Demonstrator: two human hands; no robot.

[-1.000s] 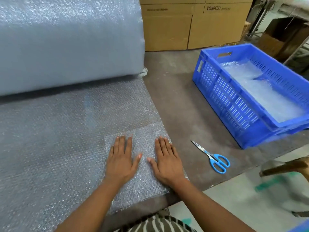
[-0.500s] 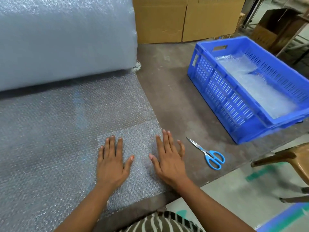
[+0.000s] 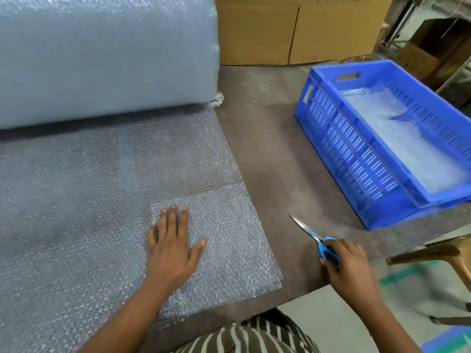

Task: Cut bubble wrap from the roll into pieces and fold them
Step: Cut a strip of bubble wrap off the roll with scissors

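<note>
Left hand point(image 3: 172, 244) flat, fingers straight and spread, pressing on the folded bubble wrap pad point(image 3: 216, 240) at about 6 o'clock on the table point(image 3: 267, 154). Right hand point(image 3: 348, 263) at 4 o'clock, fingers curled round the blue handles of the scissors point(image 3: 314, 236); blades closed, tip aimed toward 10 o'clock, apparently resting on the tabletop, though hard to tell. Bubble wrap roll point(image 3: 102, 54) lying across 10 to 12 o'clock, its unrolled sheet point(image 3: 89, 179) spread toward the near edge, folded pad lying on top of that sheet's right-hand near corner. Blue slatted crate point(image 3: 356, 159) at 2 o'clock, already holding bubble wrap pieces point(image 3: 413, 149). Cardboard boxes point(image 3: 293, 29) behind, at 12 to 1 o'clock.

Likely step: taking up the scissors for a cut.

Possible trouble:
- Pad springing open once the pressing palm lifts, bubble film being slow to keep a crease.
- Cut wandering off line, with the thin sheet bunching between the blades instead of shearing, if not held taut.
- Blade catching the pad as well as the sheet beneath, since the two overlap and look alike.
- Pointed tip sweeping toward the spread left fingers point(image 3: 175, 212), lying close to any cut line near the pad.
- Grip on the handles looking partial, so a slip or fumble during the lift.
</note>
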